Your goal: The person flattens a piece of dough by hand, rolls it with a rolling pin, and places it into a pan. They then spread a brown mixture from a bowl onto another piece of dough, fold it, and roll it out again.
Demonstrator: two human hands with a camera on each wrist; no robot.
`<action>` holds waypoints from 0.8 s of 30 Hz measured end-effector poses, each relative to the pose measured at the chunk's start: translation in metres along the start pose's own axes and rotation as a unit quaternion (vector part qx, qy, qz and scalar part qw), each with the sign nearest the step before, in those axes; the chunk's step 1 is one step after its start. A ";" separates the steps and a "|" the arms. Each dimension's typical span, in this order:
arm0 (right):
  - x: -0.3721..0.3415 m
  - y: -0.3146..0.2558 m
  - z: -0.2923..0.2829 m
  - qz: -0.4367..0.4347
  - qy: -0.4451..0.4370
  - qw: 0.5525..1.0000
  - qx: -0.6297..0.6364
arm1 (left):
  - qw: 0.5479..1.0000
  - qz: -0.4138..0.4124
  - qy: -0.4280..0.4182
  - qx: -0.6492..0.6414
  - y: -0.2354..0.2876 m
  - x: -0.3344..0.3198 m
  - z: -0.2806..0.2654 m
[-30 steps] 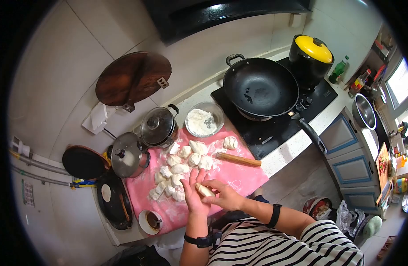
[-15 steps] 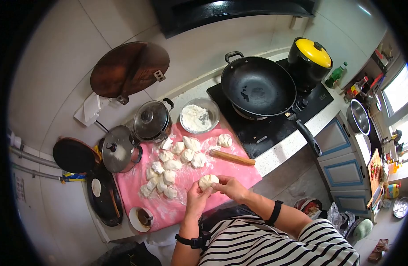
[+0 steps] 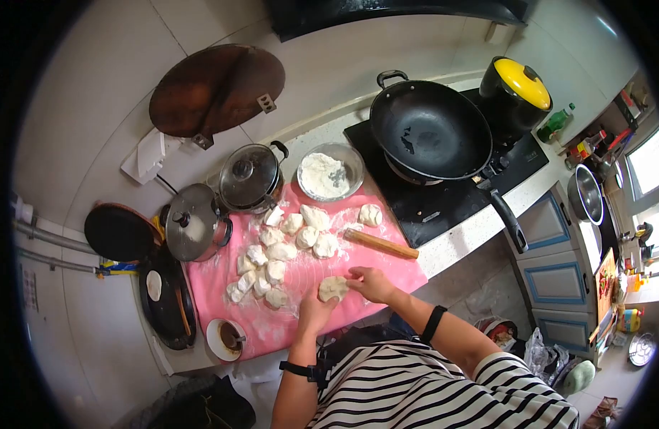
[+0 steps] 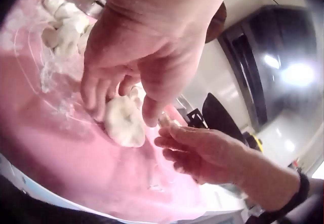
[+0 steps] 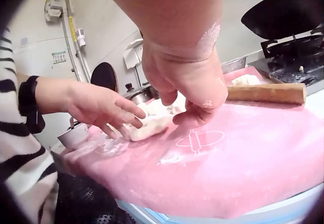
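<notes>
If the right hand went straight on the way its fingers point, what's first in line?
Probably the flat dough by the left hand, just beyond the right hand; how much gap remains is hard to judge.

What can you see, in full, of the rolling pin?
The rolling pin is a plain brown cylinder, apparently wood, with a blunt end and no visible handles. It lies flat on the pink mat, one end near the dough pieces, the other towards the mat's edge. The right hand does not touch it.
</notes>
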State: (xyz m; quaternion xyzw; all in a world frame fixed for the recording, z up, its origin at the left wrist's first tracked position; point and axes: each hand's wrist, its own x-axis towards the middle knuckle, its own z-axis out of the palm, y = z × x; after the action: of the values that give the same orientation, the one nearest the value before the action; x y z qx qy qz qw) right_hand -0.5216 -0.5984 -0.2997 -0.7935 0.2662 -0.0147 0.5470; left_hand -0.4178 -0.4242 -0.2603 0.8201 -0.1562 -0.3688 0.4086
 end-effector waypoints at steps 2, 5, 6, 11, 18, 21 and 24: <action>-0.003 -0.012 -0.015 0.004 0.012 0.999 -0.042 | 0.941 0.102 0.135 0.293 0.009 -0.011 0.000; -0.002 -0.012 -0.040 -0.107 0.148 0.968 -0.173 | 0.947 0.146 0.181 0.221 -0.012 -0.013 -0.009; 0.001 -0.011 -0.050 -0.098 0.163 0.956 -0.222 | 0.942 0.163 0.174 0.235 -0.015 -0.013 -0.009; 0.017 0.003 -0.085 -0.056 0.112 0.912 -0.390 | 0.942 0.118 0.125 0.289 0.020 -0.021 0.003; -0.001 0.000 -0.076 -0.172 0.104 0.931 -0.305 | 0.928 0.257 0.084 0.256 -0.017 -0.005 0.006; -0.013 -0.019 -0.049 -0.219 0.056 0.926 -0.302 | 0.923 0.241 0.195 0.228 -0.019 -0.005 -0.004; -0.013 -0.029 -0.019 -0.226 -0.034 0.907 -0.353 | 0.913 0.239 0.202 0.262 0.011 -0.012 -0.015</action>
State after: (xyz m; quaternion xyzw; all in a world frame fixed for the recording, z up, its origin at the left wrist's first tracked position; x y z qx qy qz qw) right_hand -0.5266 -0.6018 -0.2635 -0.9738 0.0491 -0.0160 0.2217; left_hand -0.4150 -0.4161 -0.2400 0.8930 -0.3528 -0.0319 0.2775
